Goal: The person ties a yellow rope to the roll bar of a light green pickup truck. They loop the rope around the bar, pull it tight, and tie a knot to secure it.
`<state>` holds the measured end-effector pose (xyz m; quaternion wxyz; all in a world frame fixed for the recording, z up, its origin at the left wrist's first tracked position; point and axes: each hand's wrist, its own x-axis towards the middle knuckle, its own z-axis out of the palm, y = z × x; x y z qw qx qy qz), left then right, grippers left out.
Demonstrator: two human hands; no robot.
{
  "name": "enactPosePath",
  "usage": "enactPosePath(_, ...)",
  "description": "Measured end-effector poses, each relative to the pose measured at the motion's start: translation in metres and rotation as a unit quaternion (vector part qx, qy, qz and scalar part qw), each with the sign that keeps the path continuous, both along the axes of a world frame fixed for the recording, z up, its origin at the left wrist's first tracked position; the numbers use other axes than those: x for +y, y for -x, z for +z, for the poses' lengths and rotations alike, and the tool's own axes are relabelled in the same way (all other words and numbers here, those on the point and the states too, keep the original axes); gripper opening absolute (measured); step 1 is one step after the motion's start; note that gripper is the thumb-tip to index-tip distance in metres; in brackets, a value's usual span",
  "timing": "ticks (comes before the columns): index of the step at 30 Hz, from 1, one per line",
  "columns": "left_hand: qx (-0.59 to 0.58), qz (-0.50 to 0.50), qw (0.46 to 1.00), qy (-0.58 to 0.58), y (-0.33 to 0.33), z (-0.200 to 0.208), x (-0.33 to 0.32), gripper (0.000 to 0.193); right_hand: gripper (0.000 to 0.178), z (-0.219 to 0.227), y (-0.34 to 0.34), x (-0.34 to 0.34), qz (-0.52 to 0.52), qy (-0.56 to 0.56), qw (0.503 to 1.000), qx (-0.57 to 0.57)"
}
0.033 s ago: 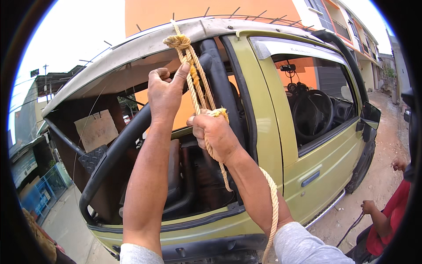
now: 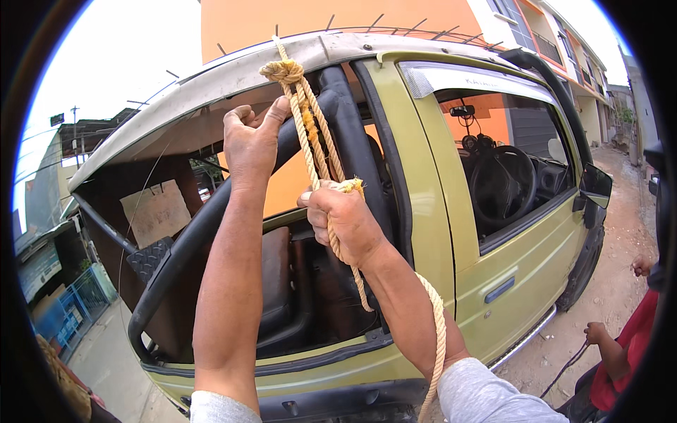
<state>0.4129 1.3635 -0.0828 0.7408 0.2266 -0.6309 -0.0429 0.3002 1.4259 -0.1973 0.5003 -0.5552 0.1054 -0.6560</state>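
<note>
Rope: my yellow rope (image 2: 319, 163) runs up to the roof edge (image 2: 211, 77) of the green vehicle (image 2: 451, 233), where 1 knot (image 2: 282, 71) already sits.
Left hand: my left hand (image 2: 250, 144) is clenched just below the knot, thumb against the strands.
Right hand: my right hand (image 2: 342, 218) grasps the rope lower down, frayed end showing above the fist.
Left to do: I judge the lashing tied but not yet cinched; the tail hangs loose past my right forearm.
Hidden: what the rope loops around on top, and where the tail ends.
</note>
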Motion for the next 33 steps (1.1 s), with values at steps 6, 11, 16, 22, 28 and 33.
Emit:
enactPosePath(6,-0.067,0.142,0.984,0.087,0.032,0.083,-0.040,0.105,0.011,-0.005,0.012,-0.008,0.113,0.032,0.991,-0.059)
enactPosePath(11,0.114,-0.334,0.934,-0.048,0.058,0.119,-0.056,0.071,0.015,-0.009,0.014,-0.020,0.238,0.034,0.965,-0.104)
enactPosePath(16,0.097,-0.469,0.878,0.016,0.054,0.110,-0.085,0.023,0.016,-0.020,0.012,-0.038,0.313,0.061,0.941,-0.111)
enactPosePath(22,0.010,-0.427,0.904,-0.020,0.045,0.119,-0.084,0.033,0.014,-0.005,0.015,-0.018,0.275,0.022,0.956,-0.103)
enactPosePath(28,0.017,-0.322,0.946,-0.022,0.058,0.121,-0.060,0.036,0.007,-0.036,0.041,0.050,0.237,-0.020,0.968,-0.083)
enactPosePath(33,0.030,-0.319,0.947,0.014,0.065,0.089,-0.057,0.036,0.011,-0.105,0.062,0.056,0.276,-0.026,0.953,-0.124)
